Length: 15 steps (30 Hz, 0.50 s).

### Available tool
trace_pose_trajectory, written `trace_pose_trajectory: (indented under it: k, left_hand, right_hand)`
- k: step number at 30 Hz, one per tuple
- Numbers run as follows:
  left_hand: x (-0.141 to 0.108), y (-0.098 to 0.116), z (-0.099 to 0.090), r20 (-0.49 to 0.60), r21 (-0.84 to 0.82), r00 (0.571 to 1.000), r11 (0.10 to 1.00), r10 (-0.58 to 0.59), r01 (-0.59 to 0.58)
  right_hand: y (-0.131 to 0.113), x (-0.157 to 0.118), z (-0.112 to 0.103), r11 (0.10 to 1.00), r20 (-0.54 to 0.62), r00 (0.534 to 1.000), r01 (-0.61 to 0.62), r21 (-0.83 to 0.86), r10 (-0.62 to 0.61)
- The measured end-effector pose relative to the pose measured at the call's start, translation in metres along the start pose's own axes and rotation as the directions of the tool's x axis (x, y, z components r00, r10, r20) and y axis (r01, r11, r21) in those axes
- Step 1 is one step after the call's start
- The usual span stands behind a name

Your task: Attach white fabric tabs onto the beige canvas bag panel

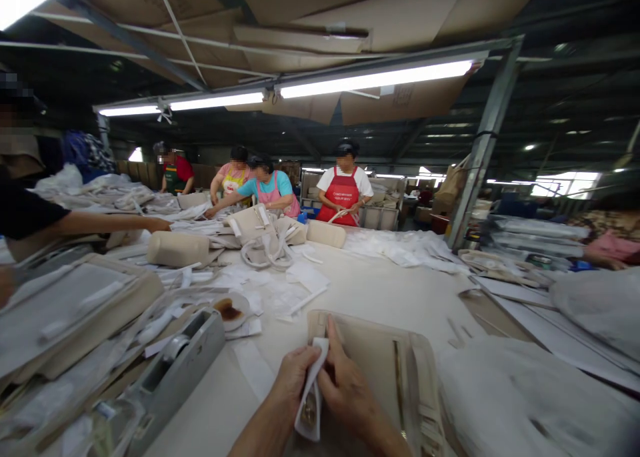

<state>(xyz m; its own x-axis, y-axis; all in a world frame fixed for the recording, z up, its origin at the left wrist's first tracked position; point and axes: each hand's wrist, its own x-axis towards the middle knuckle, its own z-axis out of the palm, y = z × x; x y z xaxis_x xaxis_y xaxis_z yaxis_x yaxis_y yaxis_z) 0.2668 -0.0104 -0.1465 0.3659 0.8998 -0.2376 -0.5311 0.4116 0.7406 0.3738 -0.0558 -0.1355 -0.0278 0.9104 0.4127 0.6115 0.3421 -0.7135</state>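
Both hands pinch one white paper strip (311, 390): the left hand (295, 377) grips its left edge, and the right hand (345, 387) presses its right edge with thumb up. They seem to wrap a small metal part just over the one beige bag (380, 363) lying flat before the person. The next move needs a tight fold. One tape dispenser (175, 370) stands left. Four co-workers stand at the far end of the table (390, 290).
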Motion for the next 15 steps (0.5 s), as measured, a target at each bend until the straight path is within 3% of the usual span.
trace_pose_trajectory:
  k: [3, 5, 7, 9, 12, 15]
  left_hand:
    - [-0.003, 0.0, 0.0, 0.052, 0.041, 0.999, 0.999, -0.003, 0.0]
    - [-0.006, 0.001, 0.0, 0.04, 0.101, 0.999, 0.995, -0.011, 0.007]
    - [-0.006, 0.004, -0.001, 0.003, 0.116, 0.999, 0.992, -0.042, 0.041]
    - [-0.002, 0.008, -0.002, -0.052, 0.151, 0.998, 0.987, -0.046, 0.053]
    - [0.002, 0.011, -0.003, -0.147, 0.193, 0.988, 0.978, -0.053, 0.082]
    - [0.003, 0.007, -0.005, -0.105, 0.222, 0.994, 0.973, -0.033, 0.056]
  right_hand:
    - [-0.007, -0.002, -0.006, 0.986, 0.004, 0.998, -0.067, 0.153, 0.067]
    - [-0.013, -0.005, -0.006, 0.983, -0.001, 0.995, -0.096, 0.158, 0.097]
    - [-0.014, -0.005, 0.001, 0.994, -0.024, 0.997, -0.075, 0.078, 0.077]
    - [-0.012, -0.005, 0.014, 0.997, -0.13, 0.991, -0.04, -0.068, 0.031]
    - [-0.007, -0.008, 0.038, 0.958, -0.253, 0.966, -0.121, -0.26, 0.054]
    - [-0.006, -0.017, 0.053, 0.935, -0.291, 0.955, -0.16, -0.317, 0.064]
